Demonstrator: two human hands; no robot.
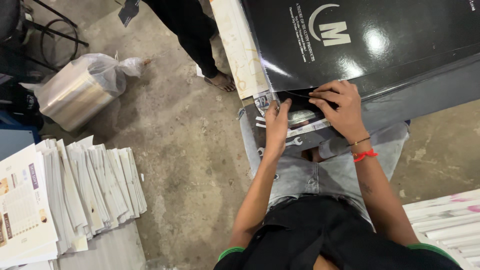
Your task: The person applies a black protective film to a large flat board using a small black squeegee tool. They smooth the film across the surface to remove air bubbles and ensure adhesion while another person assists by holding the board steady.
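A large glossy black printed sheet (370, 40) lies on a dark machine table (425, 95) in front of me. My right hand (337, 107) rests with bent fingers on the sheet's near edge, pressing it down. My left hand (276, 125) grips the corner area just below, fingers on a strip of printed paper (305, 127) at the table's edge. A small silver spanner (294, 142) lies on the ledge by my left wrist. I wear grey trousers, and a red thread is tied on my right wrist.
Stacks of printed white sheets (85, 190) fan out on the concrete floor at the left. A silver foil roll in a plastic bag (80, 92) lies beyond them. Another person's leg and sandalled foot (220, 80) stand near the table. More white stacks (445, 220) sit at the right.
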